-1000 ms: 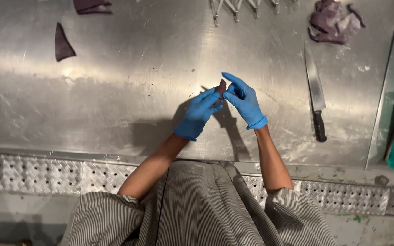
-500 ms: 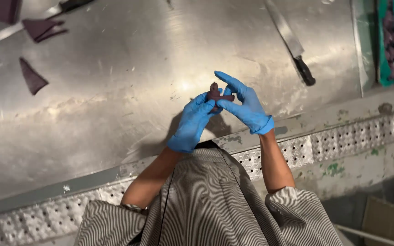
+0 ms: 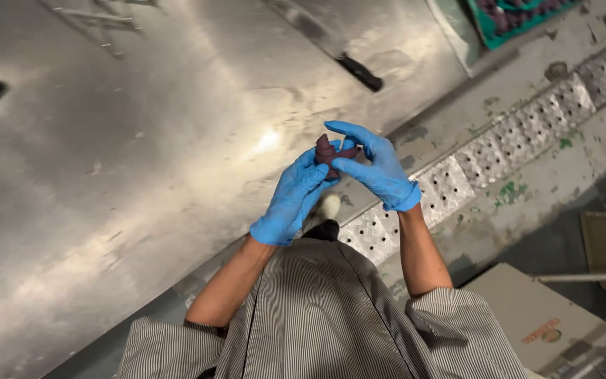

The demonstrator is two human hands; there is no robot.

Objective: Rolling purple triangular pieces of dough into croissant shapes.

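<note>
Both my hands wear blue gloves and meet above the near edge of a steel worktable (image 3: pixel 142 161). My left hand (image 3: pixel 294 198) and my right hand (image 3: pixel 373 168) together pinch a small dark purple-brown piece (image 3: pixel 325 150) rolled to a point, with a thin pale stick (image 3: pixel 341 143) poking out between the fingers. The piece is held in the air, off the table. My striped sleeves and apron fill the lower part of the view.
A knife with a black handle (image 3: pixel 359 72) lies on the table behind my hands. A green tray (image 3: pixel 520 14) with dark purple pieces sits at the top right. Perforated metal flooring (image 3: pixel 520 147) runs along the table's edge. A cardboard box (image 3: pixel 527 316) stands at the lower right.
The view has swung and tilted, so the table now slants and the floor shows at right. My hands keep holding the dark piece, now closer to the table's edge.
</note>
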